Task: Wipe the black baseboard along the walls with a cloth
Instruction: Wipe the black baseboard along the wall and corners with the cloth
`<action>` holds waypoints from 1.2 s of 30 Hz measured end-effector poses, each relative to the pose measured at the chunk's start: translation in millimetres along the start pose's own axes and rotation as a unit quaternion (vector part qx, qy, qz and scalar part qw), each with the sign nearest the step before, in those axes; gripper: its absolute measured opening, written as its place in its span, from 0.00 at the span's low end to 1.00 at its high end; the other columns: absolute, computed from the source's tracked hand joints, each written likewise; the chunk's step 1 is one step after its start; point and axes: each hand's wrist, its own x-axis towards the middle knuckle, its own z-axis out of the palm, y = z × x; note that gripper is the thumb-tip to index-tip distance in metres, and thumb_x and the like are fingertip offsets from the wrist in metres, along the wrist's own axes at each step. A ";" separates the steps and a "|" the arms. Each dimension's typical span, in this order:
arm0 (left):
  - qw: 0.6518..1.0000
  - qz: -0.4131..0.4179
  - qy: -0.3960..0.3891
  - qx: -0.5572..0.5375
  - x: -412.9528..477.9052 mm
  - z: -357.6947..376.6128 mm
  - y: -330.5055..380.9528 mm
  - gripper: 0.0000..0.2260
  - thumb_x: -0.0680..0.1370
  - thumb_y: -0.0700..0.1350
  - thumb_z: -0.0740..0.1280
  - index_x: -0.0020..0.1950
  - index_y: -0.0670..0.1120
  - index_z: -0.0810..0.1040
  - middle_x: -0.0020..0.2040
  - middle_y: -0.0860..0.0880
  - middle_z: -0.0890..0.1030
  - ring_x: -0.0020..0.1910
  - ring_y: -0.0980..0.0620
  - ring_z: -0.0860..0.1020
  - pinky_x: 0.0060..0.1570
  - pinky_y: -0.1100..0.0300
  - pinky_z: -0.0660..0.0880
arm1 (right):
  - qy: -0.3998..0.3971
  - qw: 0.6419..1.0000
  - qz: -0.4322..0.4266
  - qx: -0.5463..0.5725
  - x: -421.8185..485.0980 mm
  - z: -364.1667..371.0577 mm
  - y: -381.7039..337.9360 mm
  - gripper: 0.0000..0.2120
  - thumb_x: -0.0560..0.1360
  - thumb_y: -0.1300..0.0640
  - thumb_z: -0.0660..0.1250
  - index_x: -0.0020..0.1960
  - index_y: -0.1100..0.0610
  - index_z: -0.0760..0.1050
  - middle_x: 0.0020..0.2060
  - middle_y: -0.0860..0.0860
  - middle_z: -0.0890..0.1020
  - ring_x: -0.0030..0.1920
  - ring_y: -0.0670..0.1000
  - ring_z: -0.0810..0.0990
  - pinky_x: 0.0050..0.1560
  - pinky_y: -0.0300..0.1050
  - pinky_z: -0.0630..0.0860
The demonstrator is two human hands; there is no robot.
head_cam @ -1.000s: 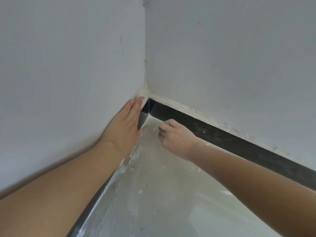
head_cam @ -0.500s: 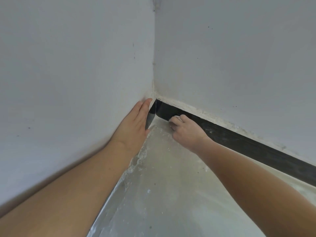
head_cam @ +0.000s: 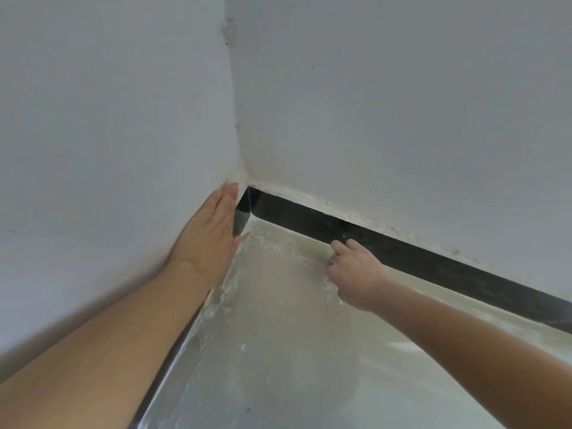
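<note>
Right hand (head_cam: 356, 270) curled against baseboard (head_cam: 433, 261) | left hand (head_cam: 213, 227) flat on wall (head_cam: 108, 134)

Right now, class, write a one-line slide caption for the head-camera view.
Left hand flat against the wall at the corner; right hand, fingers curled, touches the black baseboard above a dusty floor.

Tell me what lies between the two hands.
In the head view, only bare black baseboard and dusty floor lie between the left hand and right hand.
</note>
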 end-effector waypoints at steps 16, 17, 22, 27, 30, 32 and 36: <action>0.999 -0.017 0.005 -0.038 -0.2 -2.8 1.0 0.29 0.81 0.52 0.36 0.71 0.30 0.36 0.76 0.36 0.40 0.75 0.40 0.38 0.71 0.48 0.34 | 0.212 0.968 -0.009 -0.131 -2.0 14.0 31.1 0.14 0.66 0.65 0.59 0.41 0.56 0.83 0.46 0.49 0.83 0.46 0.53 0.76 0.45 0.44 0.64; 0.999 -0.019 0.005 -0.042 0.0 -3.1 1.2 0.29 0.81 0.52 0.36 0.71 0.30 0.36 0.76 0.36 0.40 0.75 0.40 0.38 0.71 0.48 0.34 | 0.201 0.972 0.000 -0.123 -7.8 19.1 31.5 0.12 0.63 0.65 0.63 0.41 0.56 0.83 0.46 0.49 0.83 0.45 0.53 0.77 0.45 0.44 0.66; 0.998 -0.023 0.007 -0.053 0.5 -3.0 2.2 0.29 0.81 0.53 0.36 0.71 0.31 0.36 0.76 0.36 0.40 0.75 0.41 0.38 0.72 0.49 0.35 | 0.138 0.986 0.070 -0.067 -31.0 39.9 32.9 0.12 0.55 0.63 0.75 0.39 0.57 0.82 0.43 0.50 0.82 0.45 0.54 0.67 0.44 0.46 0.59; 0.997 -0.030 0.002 -0.072 1.2 -5.8 4.2 0.28 0.81 0.54 0.35 0.70 0.32 0.35 0.76 0.38 0.40 0.75 0.42 0.38 0.72 0.50 0.35 | 0.084 0.986 0.117 0.081 -51.4 48.9 31.1 0.12 0.61 0.63 0.70 0.41 0.50 0.82 0.38 0.42 0.82 0.44 0.51 0.72 0.41 0.41 0.61; 0.995 -0.044 0.000 -0.087 3.4 -7.3 7.3 0.28 0.80 0.54 0.35 0.69 0.32 0.35 0.77 0.39 0.41 0.75 0.43 0.37 0.71 0.50 0.33 | 0.136 0.986 0.053 0.086 -45.9 33.9 26.1 0.14 0.55 0.63 0.72 0.38 0.50 0.81 0.35 0.39 0.81 0.41 0.48 0.66 0.39 0.40 0.57; 0.994 -0.054 -0.004 -0.099 4.5 -7.4 9.1 0.29 0.80 0.55 0.35 0.70 0.33 0.35 0.77 0.40 0.41 0.75 0.43 0.37 0.71 0.50 0.34 | 0.176 0.982 0.019 0.065 -31.9 20.5 22.3 0.16 0.56 0.63 0.73 0.42 0.50 0.82 0.40 0.39 0.82 0.43 0.49 0.64 0.39 0.42 0.56; 0.992 -0.059 -0.007 -0.113 4.9 -6.6 10.2 0.30 0.80 0.55 0.36 0.73 0.34 0.38 0.77 0.41 0.41 0.75 0.43 0.37 0.72 0.50 0.34 | 0.221 0.975 0.010 0.022 10.7 -13.2 13.6 0.14 0.61 0.62 0.73 0.45 0.50 0.82 0.45 0.42 0.83 0.45 0.51 0.75 0.43 0.44 0.59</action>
